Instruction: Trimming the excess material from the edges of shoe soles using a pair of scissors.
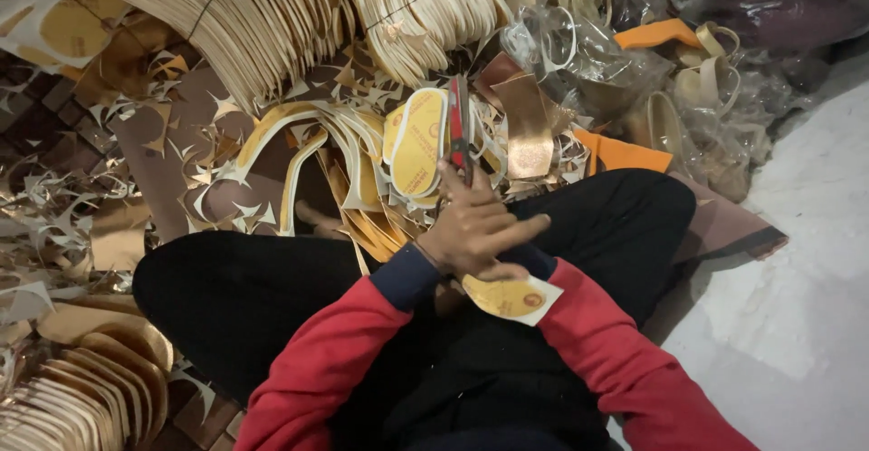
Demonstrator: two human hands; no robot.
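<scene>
Floor (806, 306) covered in shiny paper scraps (54, 207). Yellow sole-shaped cutout (415, 143) just past the knees, touching red scissors (459, 125). Thin, light, bendy; best held by its flat edge. Left hand (475, 225) closed round scissors. Right hand hidden, cannot tell.

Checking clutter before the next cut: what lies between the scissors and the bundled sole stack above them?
In the head view, between the scissors and the bundled stack lie only loose pale offcuts on the brown sheet; nothing bulky.
</scene>
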